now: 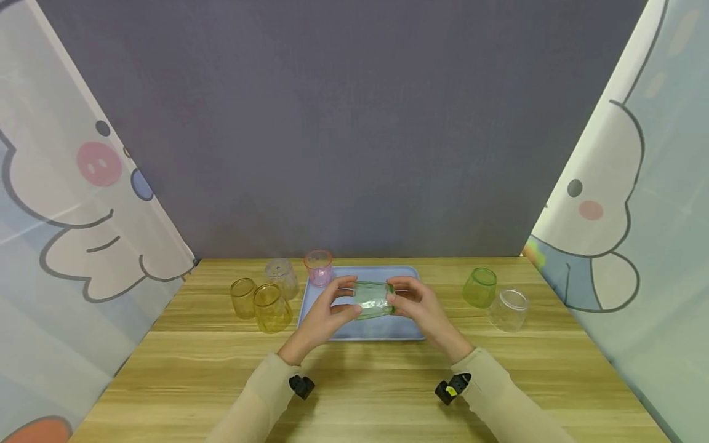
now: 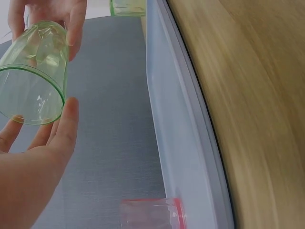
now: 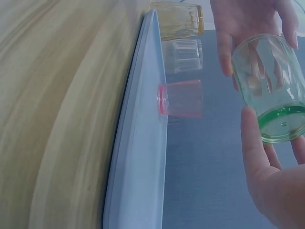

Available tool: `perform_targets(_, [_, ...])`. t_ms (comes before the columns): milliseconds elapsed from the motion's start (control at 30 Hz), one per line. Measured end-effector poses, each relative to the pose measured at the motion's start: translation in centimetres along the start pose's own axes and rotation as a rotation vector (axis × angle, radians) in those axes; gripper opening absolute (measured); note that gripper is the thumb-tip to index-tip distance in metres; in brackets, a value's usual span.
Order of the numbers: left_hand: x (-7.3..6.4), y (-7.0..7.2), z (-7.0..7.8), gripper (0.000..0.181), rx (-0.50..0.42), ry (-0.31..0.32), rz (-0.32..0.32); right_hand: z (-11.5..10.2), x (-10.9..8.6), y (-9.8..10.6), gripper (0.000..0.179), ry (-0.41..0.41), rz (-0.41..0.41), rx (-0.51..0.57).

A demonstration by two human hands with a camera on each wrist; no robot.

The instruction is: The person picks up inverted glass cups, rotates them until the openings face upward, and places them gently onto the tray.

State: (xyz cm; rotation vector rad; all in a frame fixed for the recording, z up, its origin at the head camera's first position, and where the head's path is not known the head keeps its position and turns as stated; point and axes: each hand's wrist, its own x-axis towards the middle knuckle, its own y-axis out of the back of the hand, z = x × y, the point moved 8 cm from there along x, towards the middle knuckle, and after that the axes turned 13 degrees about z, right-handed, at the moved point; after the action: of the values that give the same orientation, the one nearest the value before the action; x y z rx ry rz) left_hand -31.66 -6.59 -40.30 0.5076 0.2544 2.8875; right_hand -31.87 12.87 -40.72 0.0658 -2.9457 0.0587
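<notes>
A light green clear glass cup (image 1: 372, 300) lies sideways in the air over the blue tray (image 1: 382, 332), held between both hands. My left hand (image 1: 325, 314) grips it at the open rim, thumb on the near side and fingers behind. At the thicker green base, my right hand (image 1: 422, 306) pinches the other end. The left wrist view shows the rim of the cup (image 2: 40, 76) facing the left palm; in the right wrist view the base of the cup (image 3: 281, 124) faces the right palm. A pink glass cup (image 1: 318, 268) stands upright on the tray's back left corner.
Left of the tray stand two amber glass cups (image 1: 272, 309) and a colourless ribbed cup (image 1: 282, 278). To the right are a green cup (image 1: 480, 288) and a colourless cup (image 1: 508, 311). A grey wall (image 1: 354, 135) rises behind the wooden table (image 1: 376, 394).
</notes>
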Motion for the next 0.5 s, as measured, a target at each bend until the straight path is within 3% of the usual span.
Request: perform_targets(500, [0.09, 0.25, 0.93, 0.057, -0.008, -0.03, -0.002, -0.83, -0.17, -0.06, 0.044, 0.019, -0.054, -0.033])
